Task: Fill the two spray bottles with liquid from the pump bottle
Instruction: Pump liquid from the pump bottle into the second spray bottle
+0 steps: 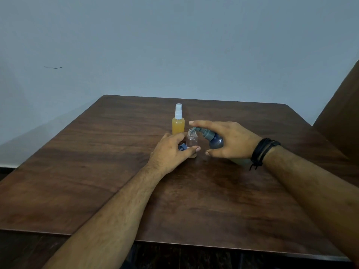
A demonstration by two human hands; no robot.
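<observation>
Your left hand (171, 150) grips the small clear uncapped plastic bottle (192, 140), upright mid-table on the dark wooden table (97, 171); a blue cap (182, 147) sits inside that grip. Your right hand (229, 140) wraps the tilted grey pump bottle (213, 139), index finger on its pump head, nozzle at the clear bottle's mouth. An amber-filled spray bottle with white sprayer (178, 121) stands just behind.

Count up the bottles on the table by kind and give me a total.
Spray bottles: 2, the yellow-filled spray bottle and the uncapped clear spray bottle
Pump bottles: 1, the grey pump bottle
Total: 3
</observation>
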